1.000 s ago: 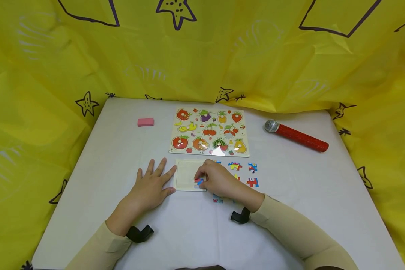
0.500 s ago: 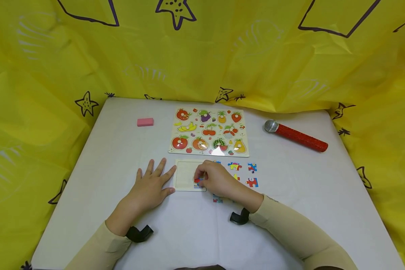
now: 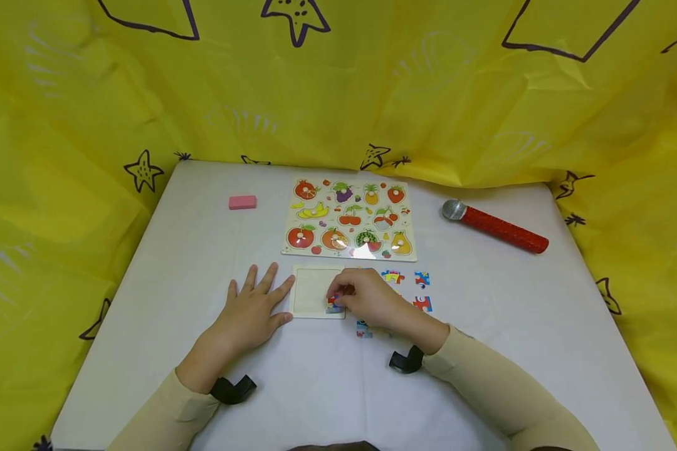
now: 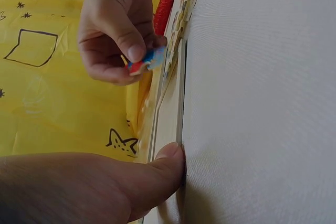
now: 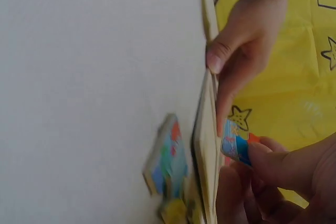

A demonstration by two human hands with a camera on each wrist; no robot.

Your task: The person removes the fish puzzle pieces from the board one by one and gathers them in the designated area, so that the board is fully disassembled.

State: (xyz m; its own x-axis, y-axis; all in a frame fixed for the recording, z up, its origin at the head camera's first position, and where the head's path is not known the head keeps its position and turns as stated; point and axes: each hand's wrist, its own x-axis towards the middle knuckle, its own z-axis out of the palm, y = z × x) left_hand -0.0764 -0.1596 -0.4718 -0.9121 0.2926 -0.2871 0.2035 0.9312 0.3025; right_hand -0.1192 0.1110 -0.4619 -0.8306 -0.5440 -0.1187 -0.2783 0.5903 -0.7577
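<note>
Thumb and fingers of my right hand [image 3: 367, 297] pinch a small red and blue jigsaw piece [image 3: 334, 303] over the right end of a pale wooden puzzle frame [image 3: 310, 291]. In the left wrist view the jigsaw piece [image 4: 147, 61] is tilted and held above the frame's surface. My left hand [image 3: 251, 313] lies with spread, straight fingers at the frame's left side, thumb and index fingertip at its edge. Several loose jigsaw pieces [image 3: 422, 304] lie right of the frame, some hidden under my right hand and forearm.
Behind the frame lies a fruit peg puzzle board [image 3: 350, 219]. A pink block [image 3: 242, 202] is at the back left, and a red microphone [image 3: 496, 229] at the back right. Yellow cloth [image 3: 338, 94] hangs behind the white table [image 3: 175, 282].
My right hand has shifted slightly to the right, and the piece in its fingers has turned and tilted. My left hand stays in place.
</note>
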